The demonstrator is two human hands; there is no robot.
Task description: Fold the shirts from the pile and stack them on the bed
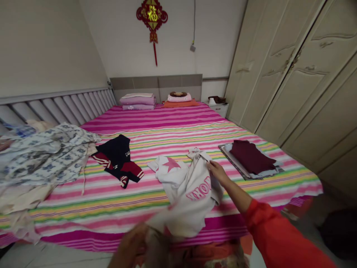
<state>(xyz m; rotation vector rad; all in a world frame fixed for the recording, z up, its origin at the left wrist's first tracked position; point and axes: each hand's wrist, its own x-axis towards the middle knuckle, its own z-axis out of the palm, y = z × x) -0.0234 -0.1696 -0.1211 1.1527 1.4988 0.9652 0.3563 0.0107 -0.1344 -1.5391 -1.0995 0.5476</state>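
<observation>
Pale garment (181,182), bunched at the lower centre of the frame
The right hand (218,173) pinches its fabric between the fingers. At the bottom edge the left hand (132,241) is blurred, its arm cropped; whether its fingers grip, I cannot tell. Folds hide part of the pink lettering (199,190); the clothes pile (50,152) runs off the left edge.

A pale wall (175,48) is hung with 1 red ornament (152,16); a grey headboard (175,83) is neighboured on the right by a white nightstand (220,109) and cream wardrobe (295,89).
</observation>
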